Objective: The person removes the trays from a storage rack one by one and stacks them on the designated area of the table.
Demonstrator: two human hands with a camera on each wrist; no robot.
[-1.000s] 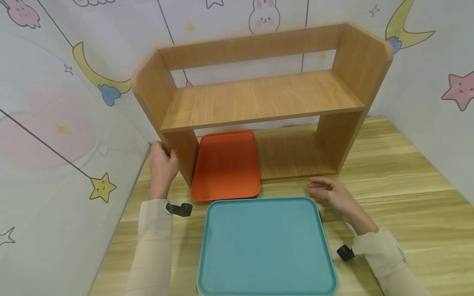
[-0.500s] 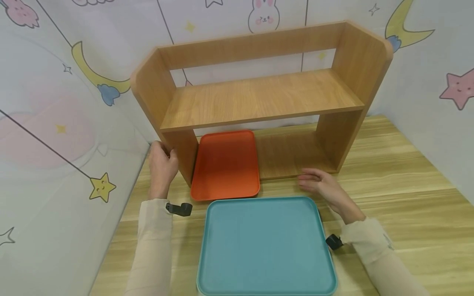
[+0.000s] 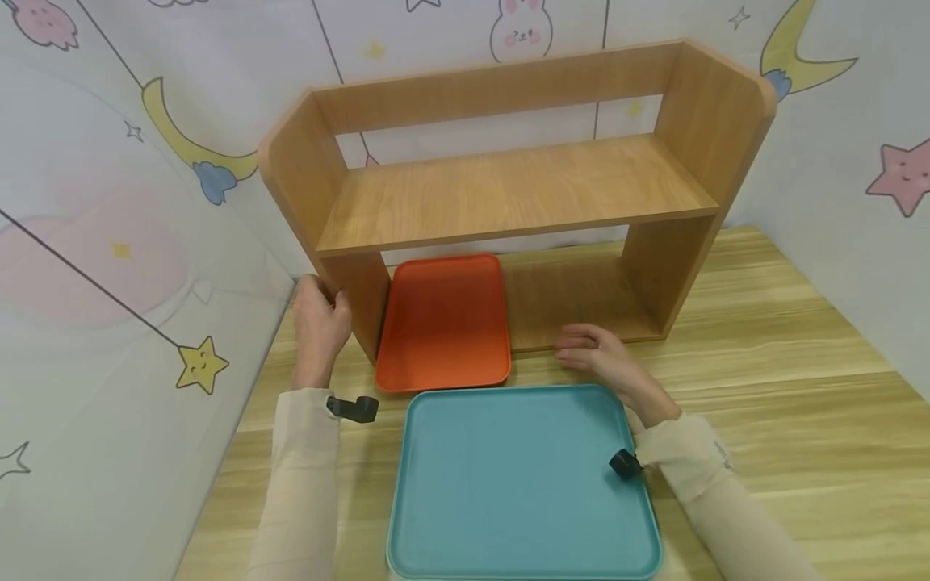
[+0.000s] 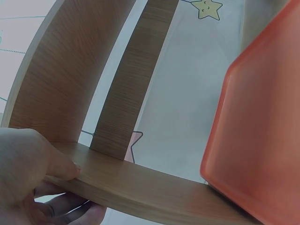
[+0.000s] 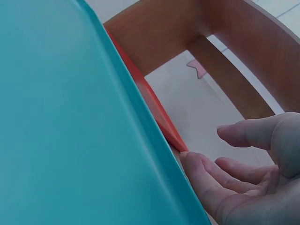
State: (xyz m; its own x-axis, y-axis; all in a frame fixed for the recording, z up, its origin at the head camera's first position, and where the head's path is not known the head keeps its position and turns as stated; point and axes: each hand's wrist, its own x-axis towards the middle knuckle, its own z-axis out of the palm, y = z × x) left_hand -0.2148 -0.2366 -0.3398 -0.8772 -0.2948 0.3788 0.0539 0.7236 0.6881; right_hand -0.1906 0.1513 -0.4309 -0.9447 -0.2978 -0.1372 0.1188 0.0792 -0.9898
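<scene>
My left hand [image 3: 321, 327] holds the left side panel of a wooden two-tier shelf [image 3: 508, 194]. In the left wrist view its thumb lies on one face of the panel [image 4: 154, 194] and the fingers curl behind the other. An orange-red tray [image 3: 445, 323] stands in the lower tier against that panel, its near end sticking out past the shelf's front. My right hand [image 3: 606, 363] holds nothing; its loosely bent fingers are over the front of the lower board, right of the orange-red tray. A teal tray [image 3: 523, 484] lies in front, beneath my right wrist.
The shelf's upper tier [image 3: 523, 181] bears nothing, and the lower board [image 3: 574, 298] shows right of the orange-red tray. Wood-grain table [image 3: 799, 387] extends to the right. Patterned fabric walls [image 3: 131, 242] close in the left, back and right sides.
My right hand has moved left, from beside the teal tray's far right corner toward the orange-red tray. The left hand, the shelf and both trays have stayed in place.
</scene>
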